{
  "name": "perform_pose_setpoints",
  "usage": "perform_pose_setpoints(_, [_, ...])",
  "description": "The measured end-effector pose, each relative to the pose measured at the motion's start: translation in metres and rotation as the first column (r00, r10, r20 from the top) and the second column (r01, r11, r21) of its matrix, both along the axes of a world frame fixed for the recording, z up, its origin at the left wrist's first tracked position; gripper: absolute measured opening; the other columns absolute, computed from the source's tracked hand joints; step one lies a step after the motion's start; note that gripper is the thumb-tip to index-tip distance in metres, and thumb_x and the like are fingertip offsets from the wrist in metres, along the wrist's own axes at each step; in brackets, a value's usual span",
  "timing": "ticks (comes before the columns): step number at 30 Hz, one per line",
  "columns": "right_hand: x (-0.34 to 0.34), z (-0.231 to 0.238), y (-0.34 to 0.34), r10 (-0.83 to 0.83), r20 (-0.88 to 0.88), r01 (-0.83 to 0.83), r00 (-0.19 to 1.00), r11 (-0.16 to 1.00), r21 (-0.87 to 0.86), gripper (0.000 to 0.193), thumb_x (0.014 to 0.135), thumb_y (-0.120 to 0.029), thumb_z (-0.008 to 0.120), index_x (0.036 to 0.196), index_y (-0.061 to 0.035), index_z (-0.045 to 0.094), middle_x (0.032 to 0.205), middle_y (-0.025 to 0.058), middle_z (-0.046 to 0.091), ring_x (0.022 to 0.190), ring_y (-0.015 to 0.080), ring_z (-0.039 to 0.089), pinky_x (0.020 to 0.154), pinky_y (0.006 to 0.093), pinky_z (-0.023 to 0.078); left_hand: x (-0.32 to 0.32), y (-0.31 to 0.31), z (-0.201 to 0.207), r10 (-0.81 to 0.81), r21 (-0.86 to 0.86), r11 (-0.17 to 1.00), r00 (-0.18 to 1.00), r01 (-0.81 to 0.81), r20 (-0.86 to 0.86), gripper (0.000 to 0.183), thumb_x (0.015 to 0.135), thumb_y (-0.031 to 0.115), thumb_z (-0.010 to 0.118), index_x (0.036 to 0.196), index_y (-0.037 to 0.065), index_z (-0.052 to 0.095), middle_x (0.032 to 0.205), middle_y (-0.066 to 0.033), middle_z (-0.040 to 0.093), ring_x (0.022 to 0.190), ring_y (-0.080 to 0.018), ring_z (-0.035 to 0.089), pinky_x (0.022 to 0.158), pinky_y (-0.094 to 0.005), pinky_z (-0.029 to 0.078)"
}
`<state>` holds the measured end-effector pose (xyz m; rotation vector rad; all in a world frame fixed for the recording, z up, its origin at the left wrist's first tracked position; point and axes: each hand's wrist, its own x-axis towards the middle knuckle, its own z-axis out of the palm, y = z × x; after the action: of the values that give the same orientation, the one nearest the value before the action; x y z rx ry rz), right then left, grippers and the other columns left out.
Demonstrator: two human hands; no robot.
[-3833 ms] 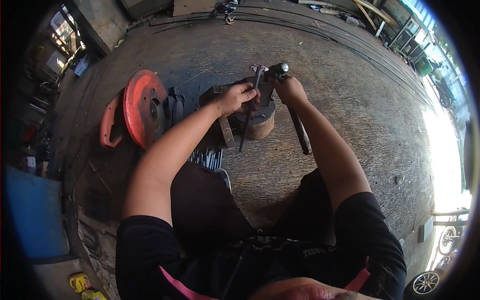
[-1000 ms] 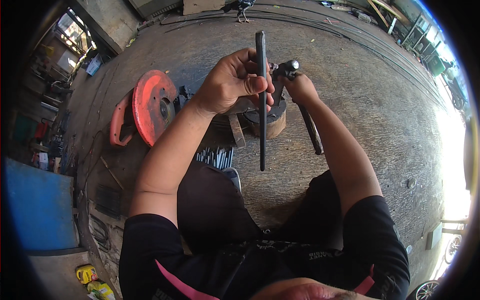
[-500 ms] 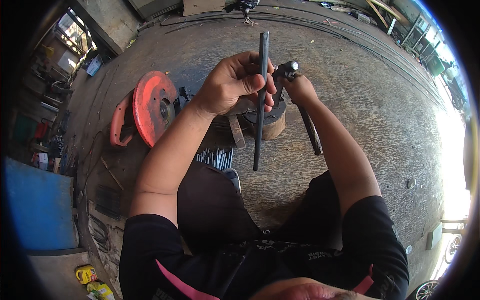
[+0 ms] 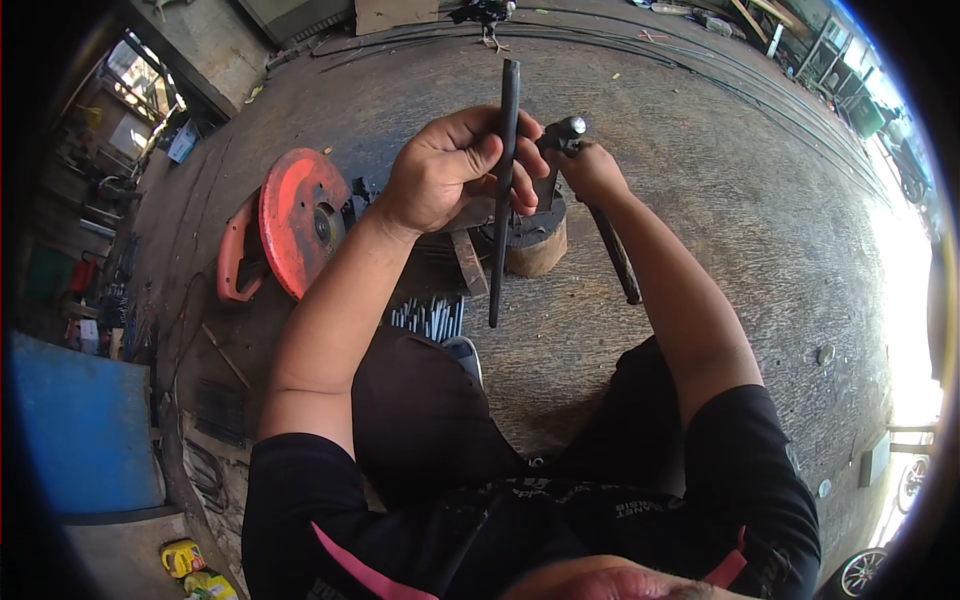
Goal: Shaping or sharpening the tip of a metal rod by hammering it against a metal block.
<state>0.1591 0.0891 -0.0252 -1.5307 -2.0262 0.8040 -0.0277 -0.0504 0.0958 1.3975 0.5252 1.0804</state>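
Note:
Between the thumb and fingers of my left hand (image 4: pixel 440 172) a dark metal rod (image 4: pixel 502 235) is pinched, standing nearly upright in the picture. My right hand (image 4: pixel 592 175) grips a ball-peen hammer, its metal head (image 4: pixel 563 133) above the fist and its dark handle (image 4: pixel 618 255) slanting down below. Beyond the rod stands a round wooden block (image 4: pixel 535 253) with dark metal on top, partly hidden by my hands. Several short cut metal rods (image 4: pixel 430 318) lie bunched by my left knee, next to my shoe (image 4: pixel 463 352).
A cut-off saw with an orange-red guard (image 4: pixel 290 225) sits to the left of my forearm. Long thin bars (image 4: pixel 600 30) stretch over the far floor, where a bird (image 4: pixel 487 18) stands. A blue panel (image 4: pixel 85 425) and yellow packages (image 4: pixel 183 558) are at the left.
The rod and my left hand have shifted slightly left, and the rod leans a little differently. My right hand still holds the hammer, also shifted slightly left. The whole view has moved a little.

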Motion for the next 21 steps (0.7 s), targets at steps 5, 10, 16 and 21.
perform_pose_setpoints(5, [0.0, 0.003, -0.002, -0.012, -0.004, 0.012, 1.0, 1.0, -0.015, 0.05, 0.087, -0.046, 0.062, 0.086, 0.0027, 0.069, 0.071, 0.0146, 0.069, 0.07, 0.026, 0.07, 0.068, 0.0378, 0.053, 0.0, 0.002, -0.003, 0.006, -0.014, 1.0, 1.0, -0.006, -0.001, 0.03, 0.102, 0.02, 0.043, 0.122, 0.0, 0.05, 0.099, -0.0178, 0.065, 0.082, -0.0261, 0.069, 0.074, -0.0411, 0.057])
perform_pose_setpoints(10, [0.0, 0.001, -0.001, 0.006, -0.005, -0.006, 1.0, 1.0, -0.005, 0.05, 0.087, -0.047, 0.063, 0.085, 0.0032, 0.069, 0.071, 0.0148, 0.068, 0.07, 0.026, 0.07, 0.068, 0.0379, 0.053, 0.003, 0.01, -0.017, 0.226, -0.027, 0.973, 0.969, -0.23, -0.1, 0.027, 0.103, 0.023, 0.041, 0.123, 0.007, 0.051, 0.085, -0.0096, 0.06, 0.07, -0.0184, 0.062, 0.066, -0.032, 0.052])
perform_pose_setpoints(16, [0.002, -0.006, 0.003, -0.018, 0.018, 0.017, 1.0, 0.998, 0.057, 0.052, 0.086, -0.048, 0.063, 0.084, 0.003, 0.069, 0.07, 0.0144, 0.068, 0.072, 0.0259, 0.07, 0.07, 0.0376, 0.053, -0.01, 0.034, -0.045, 0.314, -0.195, 0.904, 0.9, -0.38, -0.302, 0.025, 0.104, 0.024, 0.039, 0.117, 0.008, 0.053, 0.075, 0.0006, 0.048, 0.06, -0.0068, 0.042, 0.057, -0.0209, 0.039])
perform_pose_setpoints(21, [0.0, 0.002, 0.002, -0.003, 0.022, 0.005, 1.0, 0.995, -0.099, 0.054, 0.086, -0.05, 0.063, 0.091, 0.003, 0.068, 0.077, 0.0164, 0.069, 0.079, 0.0283, 0.07, 0.074, 0.0386, 0.053, -0.032, 0.038, -0.04, 0.382, -0.026, 0.921, 0.914, -0.388, -0.135, 0.026, 0.104, 0.023, 0.04, 0.117, 0.005, 0.052, 0.082, -0.0036, 0.056, 0.07, -0.0106, 0.051, 0.061, -0.0238, 0.044])
